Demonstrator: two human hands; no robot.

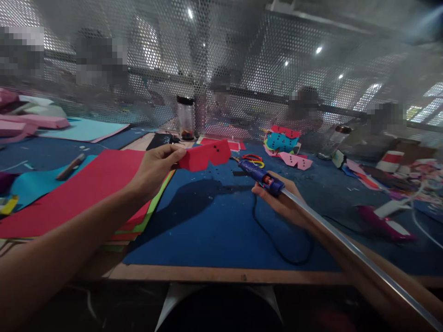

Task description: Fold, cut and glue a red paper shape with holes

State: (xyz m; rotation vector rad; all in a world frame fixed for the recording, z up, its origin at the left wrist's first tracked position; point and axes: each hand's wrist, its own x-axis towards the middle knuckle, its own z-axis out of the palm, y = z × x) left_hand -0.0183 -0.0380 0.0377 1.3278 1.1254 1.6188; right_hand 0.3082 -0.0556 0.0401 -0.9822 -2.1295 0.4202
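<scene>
My left hand pinches the left end of a red paper cutout, holding it above the table. The cutout has a notched lower edge and a few black dots near its right end. In my right hand is a blue hot glue gun, its nozzle pointing left toward the cutout's right end, apart from it. A long, clear glue stick runs out of the gun's back toward the lower right. The gun's black cord loops on the blue table mat.
Red and coloured paper sheets lie at left, with a cutter on blue paper. Behind stand two jars, one a clear jar. Dotted paper cutouts and scissors lie toward the back. A purple tool is at right. People sit beyond the perforated screen.
</scene>
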